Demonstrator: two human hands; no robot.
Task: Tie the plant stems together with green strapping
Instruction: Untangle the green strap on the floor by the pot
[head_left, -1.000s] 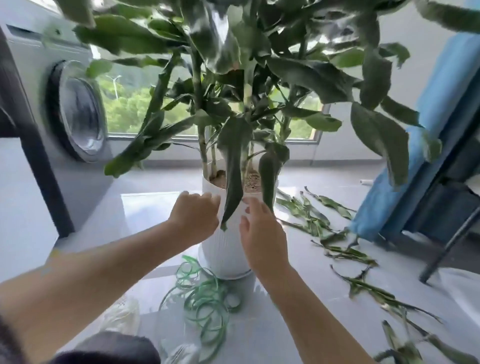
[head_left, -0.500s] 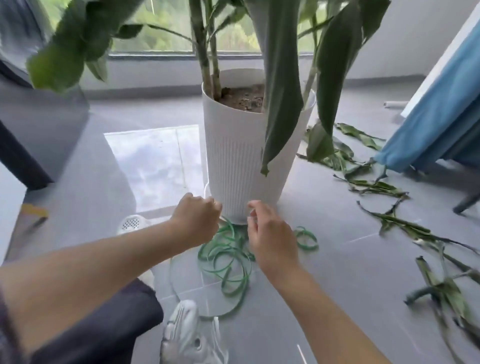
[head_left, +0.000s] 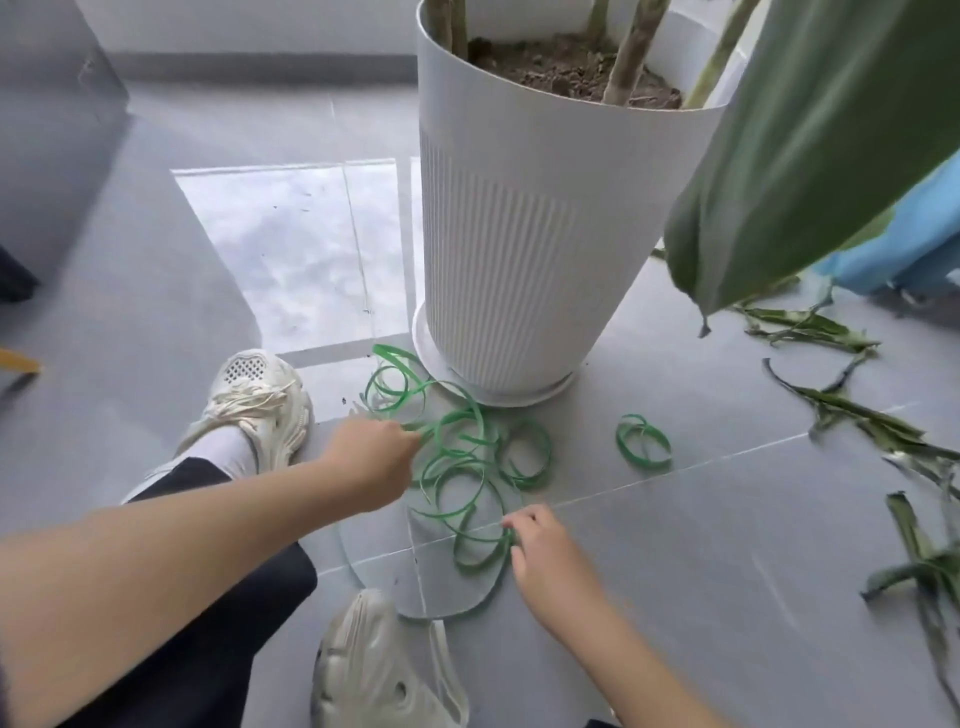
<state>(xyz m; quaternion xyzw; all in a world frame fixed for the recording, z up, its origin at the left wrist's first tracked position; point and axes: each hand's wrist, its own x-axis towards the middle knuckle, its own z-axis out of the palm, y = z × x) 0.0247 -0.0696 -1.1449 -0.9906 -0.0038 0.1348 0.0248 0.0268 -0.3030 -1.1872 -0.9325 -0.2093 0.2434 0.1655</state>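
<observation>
A tangle of green strapping (head_left: 462, 462) lies in loose coils on the grey floor in front of a tall white ribbed pot (head_left: 509, 234). Plant stems (head_left: 631, 49) rise from the soil in the pot. My left hand (head_left: 371, 462) pinches a strand at the tangle's left side. My right hand (head_left: 540, 545) pinches a loop at the tangle's near right end. A smaller separate coil of strapping (head_left: 643, 440) lies on the floor to the right.
A large drooping leaf (head_left: 810, 156) hangs at the right, over the pot's side. Cut leaves (head_left: 857, 415) litter the floor to the right. My two white shoes (head_left: 260, 400) sit at the left and bottom. Blue fabric (head_left: 898, 254) is at the right edge.
The view has tilted down from the foliage to the floor. Both hands dropped from the pot's side to the strapping and took hold of it, the right drawing nearer to me.
</observation>
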